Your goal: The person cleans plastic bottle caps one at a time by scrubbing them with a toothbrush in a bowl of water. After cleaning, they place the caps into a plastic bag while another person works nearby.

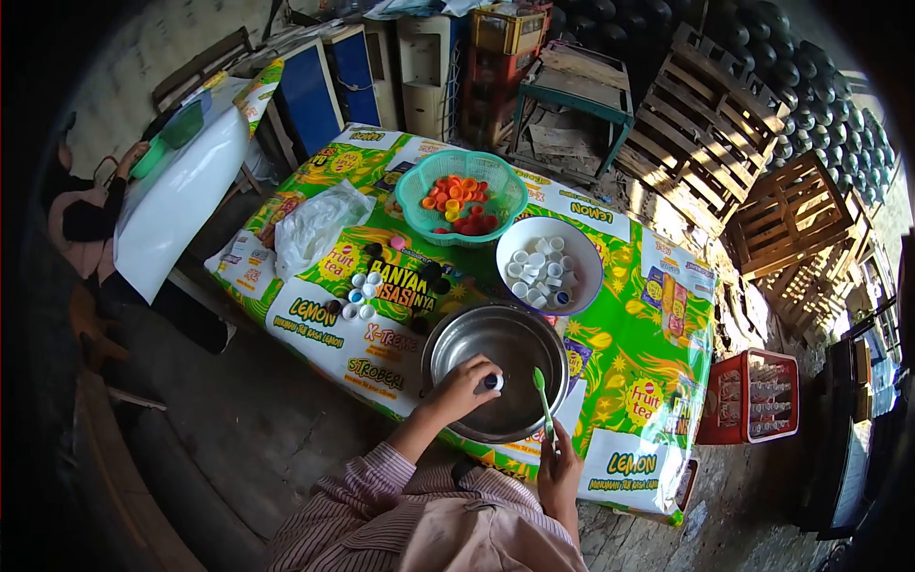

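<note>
My left hand is over the near rim of a steel bowl and pinches a small white bottle cap between its fingertips. My right hand is at the bowl's right near edge and grips a green toothbrush, bristle end up over the bowl. The bowl stands on a low table covered with a printed green and yellow cloth. Behind the bowl is a white bowl with several white caps. A teal basket holds several orange and red caps.
Loose white and dark caps lie left of the steel bowl, near a clear plastic bag. A red bottle crate stands on the floor at right, wooden pallets behind. Another person sits at far left.
</note>
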Available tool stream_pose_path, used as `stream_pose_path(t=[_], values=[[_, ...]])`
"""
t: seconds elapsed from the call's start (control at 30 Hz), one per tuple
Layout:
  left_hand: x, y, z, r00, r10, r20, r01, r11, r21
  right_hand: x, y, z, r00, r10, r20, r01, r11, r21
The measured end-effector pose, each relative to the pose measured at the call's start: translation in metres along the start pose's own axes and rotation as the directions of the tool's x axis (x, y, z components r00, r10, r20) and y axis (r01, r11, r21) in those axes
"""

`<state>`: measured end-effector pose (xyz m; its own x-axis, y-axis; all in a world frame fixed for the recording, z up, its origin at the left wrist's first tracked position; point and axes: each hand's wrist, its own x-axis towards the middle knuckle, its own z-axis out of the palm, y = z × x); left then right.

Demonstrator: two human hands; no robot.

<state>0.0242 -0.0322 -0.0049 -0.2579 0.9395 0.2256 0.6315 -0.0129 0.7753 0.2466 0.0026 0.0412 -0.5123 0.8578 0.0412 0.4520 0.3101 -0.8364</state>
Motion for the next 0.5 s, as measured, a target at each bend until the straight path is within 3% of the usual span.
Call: stream_pose_path(t=[0.07,0.1,0.13,0.2,0.27,0.33,0.37,0.4,0.5], values=[[-0.002,0.003,-0.001,1.000,0.029,0.011,-0.028,0.995,-0.096,-0.002,-0.005,-0.003,1.000,0.001,-0.015,-0.002,0.997,-0.076],[-0.001,0.015,-0.005,0.999,-0.042,-0.020,0.038,0.986,-0.165,-0.001,-0.003,0.000,0.993,-0.107,-0.044,0.103,0.991,-0.086],[-0.001,0.017,-0.004,0.995,0.017,-0.100,-0.027,0.994,-0.103,0.001,0.001,0.003,0.974,-0.212,-0.078,0.204,0.974,-0.098],[-0.003,0.013,-0.001,0.996,0.053,-0.078,-0.056,0.998,-0.037,0.005,0.012,0.007,0.983,-0.181,-0.009,0.180,0.982,-0.055],[-0.010,0.012,0.005,0.999,0.040,-0.017,-0.039,0.997,0.063,0.009,0.007,0.005,0.965,-0.261,-0.004,0.260,0.963,-0.078],[-0.012,0.011,0.005,0.999,0.003,0.047,-0.009,0.992,0.127,0.012,0.007,0.006,0.966,-0.258,-0.014,0.256,0.964,-0.075],[-0.009,0.010,0.008,0.996,0.036,-0.076,-0.031,0.997,0.067,0.014,0.008,0.005,0.960,-0.276,-0.035,0.273,0.959,-0.077],[-0.005,0.012,0.007,0.996,0.035,-0.084,-0.028,0.997,0.074,0.014,0.008,0.005,0.956,-0.290,-0.051,0.286,0.955,-0.079],[-0.006,0.014,0.004,1.000,0.022,0.000,-0.021,0.965,0.263,0.016,0.010,0.003,0.973,-0.229,-0.024,0.226,0.971,-0.077]])
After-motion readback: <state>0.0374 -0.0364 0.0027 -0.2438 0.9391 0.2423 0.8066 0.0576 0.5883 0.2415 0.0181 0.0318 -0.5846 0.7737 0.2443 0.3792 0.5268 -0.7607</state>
